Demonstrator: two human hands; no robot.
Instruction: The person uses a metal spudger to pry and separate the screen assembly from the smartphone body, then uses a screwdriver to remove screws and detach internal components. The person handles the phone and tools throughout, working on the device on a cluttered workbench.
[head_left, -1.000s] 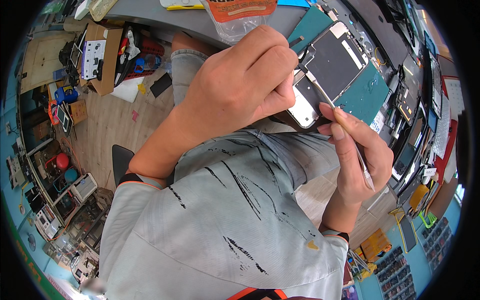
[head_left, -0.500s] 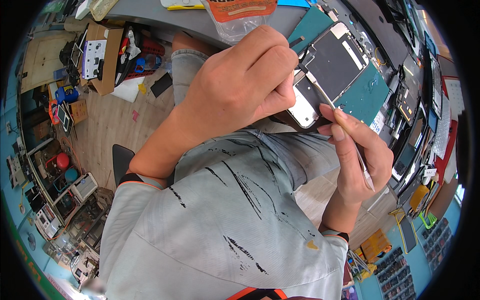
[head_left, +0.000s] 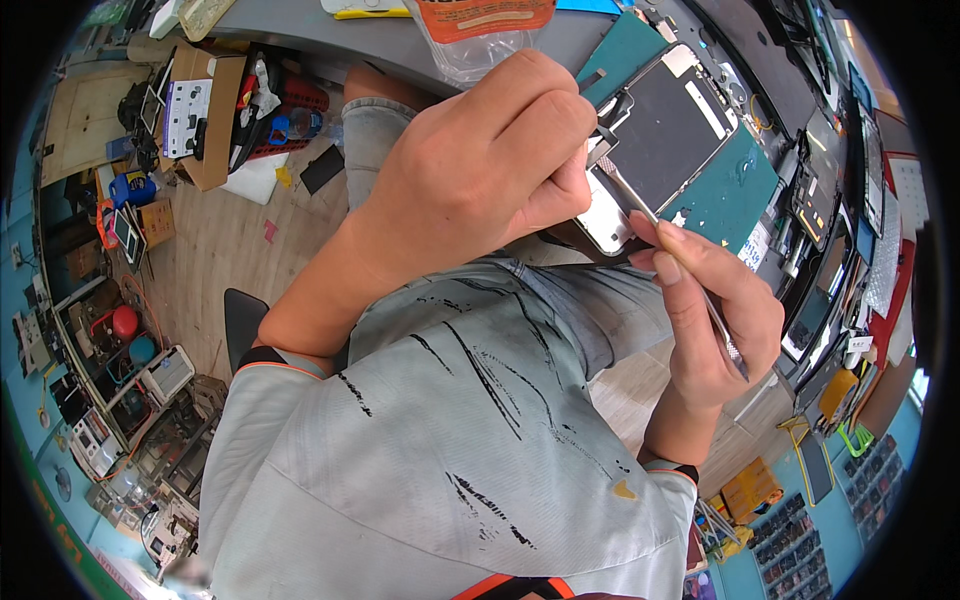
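Note:
My left hand (head_left: 485, 160) is closed in a pinch, knuckles up. From its fingertips sticks out a small dark strip-like part (head_left: 606, 133), possibly a flex cable; the fingers hide most of it. In my right hand (head_left: 722, 310) is a slim metal pry tool (head_left: 632, 192) with knurled grips, held like a pen. Its tip meets or lies very near the dark part, just below my left fingers. Behind both hands lies a phone screen assembly (head_left: 665, 125), its dark back facing up, with a white panel along its near left side.
Under the screen is a teal work mat (head_left: 735, 190) on the grey bench (head_left: 310, 35). A clear plastic bag with an orange label (head_left: 485, 25) stands behind my left hand. Phone parts and frames (head_left: 815, 190) crowd the right side. An open cardboard box (head_left: 215, 120) stands left on the floor.
The pry tool's tip has shifted slightly up and left, closer to the dark part, and my right fingers have moved a little left with it. My left hand stays nearly still.

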